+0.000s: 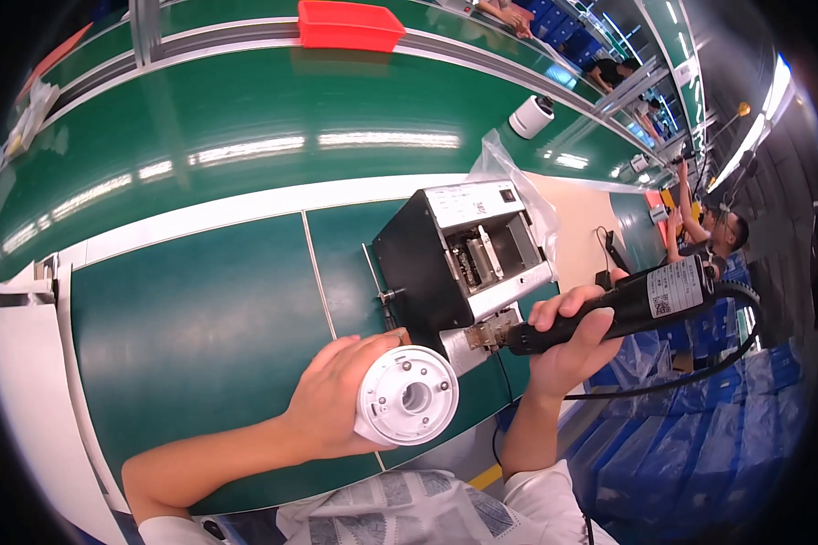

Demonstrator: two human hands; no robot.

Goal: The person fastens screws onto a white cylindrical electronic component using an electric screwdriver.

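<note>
The white round housing (391, 397) looks like smooth plastic with a soft sheen, its screw heads (407, 366) shiny metal. The electric screwdriver (629, 305) has a smooth, black, plastic-looking body bearing a flat label (674, 289) of paper or film. The screw feeder (416, 263) shows matt black sides, apparently painted metal. The tabletop (200, 300) is smooth and faintly glossy; the conveyor belt (273, 113) mirrors lamps. The tray (350, 27) is glossy red plastic, the bag (511, 165) thin crinkled film, the sleeve (545, 500) matt cloth.

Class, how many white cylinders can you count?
2 clearly: one white cylinder in the left hand, another on the green belt beyond the machine. A small white object farther right may be a third; more may be hidden.
</note>
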